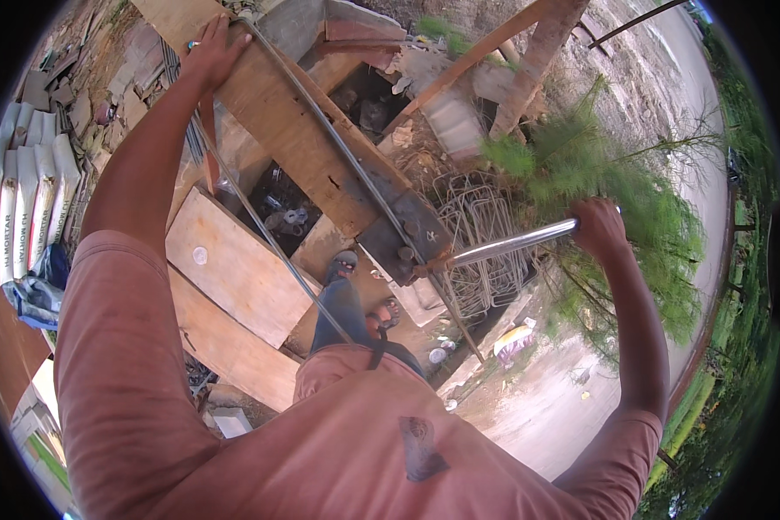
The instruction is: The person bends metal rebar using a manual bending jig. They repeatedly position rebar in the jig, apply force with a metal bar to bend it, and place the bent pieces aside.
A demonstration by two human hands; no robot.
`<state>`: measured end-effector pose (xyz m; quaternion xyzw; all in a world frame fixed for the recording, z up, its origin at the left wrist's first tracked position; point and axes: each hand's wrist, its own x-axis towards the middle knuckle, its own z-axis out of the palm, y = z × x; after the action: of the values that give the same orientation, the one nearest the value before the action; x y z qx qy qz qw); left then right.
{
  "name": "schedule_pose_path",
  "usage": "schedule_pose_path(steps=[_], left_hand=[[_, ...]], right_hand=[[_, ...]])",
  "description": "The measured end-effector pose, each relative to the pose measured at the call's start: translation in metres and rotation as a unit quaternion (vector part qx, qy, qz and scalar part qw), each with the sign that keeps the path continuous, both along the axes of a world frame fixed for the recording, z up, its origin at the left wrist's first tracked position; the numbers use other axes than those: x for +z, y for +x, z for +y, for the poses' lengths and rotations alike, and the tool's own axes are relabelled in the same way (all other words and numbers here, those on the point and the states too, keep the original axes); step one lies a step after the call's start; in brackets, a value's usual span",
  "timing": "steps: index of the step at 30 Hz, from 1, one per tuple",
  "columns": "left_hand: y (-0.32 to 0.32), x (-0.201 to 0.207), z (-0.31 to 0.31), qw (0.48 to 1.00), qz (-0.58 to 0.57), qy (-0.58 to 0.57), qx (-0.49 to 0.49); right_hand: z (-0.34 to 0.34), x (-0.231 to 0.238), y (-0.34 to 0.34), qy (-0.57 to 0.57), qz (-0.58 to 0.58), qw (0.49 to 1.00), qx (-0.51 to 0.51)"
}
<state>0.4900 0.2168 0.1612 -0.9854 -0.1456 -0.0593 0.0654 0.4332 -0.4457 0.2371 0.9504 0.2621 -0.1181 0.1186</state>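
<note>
Plank (273,117), pipe (516,243) in right hand (598,227)

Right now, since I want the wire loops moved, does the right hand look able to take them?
Probably not as things stand: the right hand is closed around the silver pipe, which also passes over some of the wire loops. It would likely have to let go first.

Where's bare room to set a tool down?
Plank: bare stretch left of the metal rod, between left hand and dark plate. Pale board, lower left: bare right of its round white spot. Crowded: plate end, with pegs, rod and silver pipe; beyond, wire hoops and green branches near right hand.
</note>
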Motion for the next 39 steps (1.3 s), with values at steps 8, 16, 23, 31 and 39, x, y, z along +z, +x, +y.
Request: schedule_pose_path(steps=[8,16,23,31,39], left_hand=[[0.000,-0.012,0.054,0.983,0.006,-0.089,-0.161],[-0.004,-0.017,0.040,0.986,-0.033,-0.035,-0.158],[0.000,-0.013,0.046,0.989,0.000,-0.019,-0.145],[0.009,-0.019,0.053,0.983,-0.021,-0.054,-0.172],[0.039,-0.053,0.097,0.973,-0.013,0.031,-0.230]], right_hand=[[0.013,0.005,-0.001,-0.029,0.024,0.998,-0.051],[-0.010,-0.017,-0.020,0.062,-0.107,0.992,-0.019],[-0.009,-0.025,-0.035,0.101,-0.162,0.981,-0.032],[-0.006,-0.011,-0.096,0.073,-0.151,0.976,-0.141],[0.036,-0.028,-0.252,0.060,-0.102,0.903,-0.414]])
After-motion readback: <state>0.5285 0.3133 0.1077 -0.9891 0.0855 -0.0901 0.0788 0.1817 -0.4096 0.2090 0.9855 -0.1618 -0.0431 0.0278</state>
